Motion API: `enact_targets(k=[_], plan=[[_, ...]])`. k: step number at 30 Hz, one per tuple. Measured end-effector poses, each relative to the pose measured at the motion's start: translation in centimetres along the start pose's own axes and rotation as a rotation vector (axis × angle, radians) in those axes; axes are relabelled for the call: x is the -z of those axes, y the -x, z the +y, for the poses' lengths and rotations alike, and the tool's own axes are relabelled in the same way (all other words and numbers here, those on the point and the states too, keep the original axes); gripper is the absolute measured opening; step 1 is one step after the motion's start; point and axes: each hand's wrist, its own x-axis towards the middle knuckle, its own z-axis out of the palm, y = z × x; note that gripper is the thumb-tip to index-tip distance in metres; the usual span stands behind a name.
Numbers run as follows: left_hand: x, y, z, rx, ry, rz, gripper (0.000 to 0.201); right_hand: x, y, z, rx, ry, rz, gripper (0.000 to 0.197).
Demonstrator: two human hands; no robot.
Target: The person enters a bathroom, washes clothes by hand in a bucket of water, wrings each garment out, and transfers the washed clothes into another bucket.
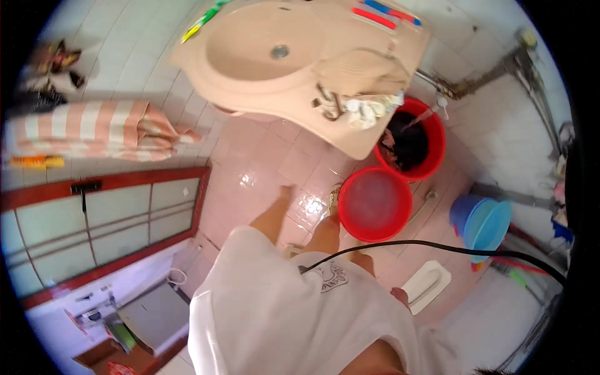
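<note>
My left hand point(285, 191) hangs low over the pink tiled floor, left of the red basins; it is small and smeared, so its fingers do not show clearly. My right hand point(400, 296) is at my right side, partly covered by my white shirt, near a white floor-level toilet fixture point(429, 286). Its fingers cannot be made out. In front of me stands a red basin point(407, 210) with cloudy water point(373, 199). A second red basin just behind it holds dark wet cloth point(410, 147). Neither hand touches the basins.
A beige washbasin counter point(287, 103) spans the far side, with crumpled cloths point(362, 78) on its right. Blue buckets point(484, 225) stand at right. A black cable point(437, 247) crosses from my shirt. A striped towel point(106, 130) and red-framed door point(119, 212) are left.
</note>
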Motion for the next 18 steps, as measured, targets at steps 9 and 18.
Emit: enact_targets(k=[9, 18], plan=[[15.6, 16.4, 1.3, 0.55, 0.621, 0.207, 0.048, -5.6, -4.1, -23.0, 0.159, -0.078, 0.036, 0.015], [12.9, 22.5, -13.1, 0.572, 0.6, -0.068, 0.036, -22.1, -6.7, -34.2, 0.193, 0.209, -0.071, 0.022]])
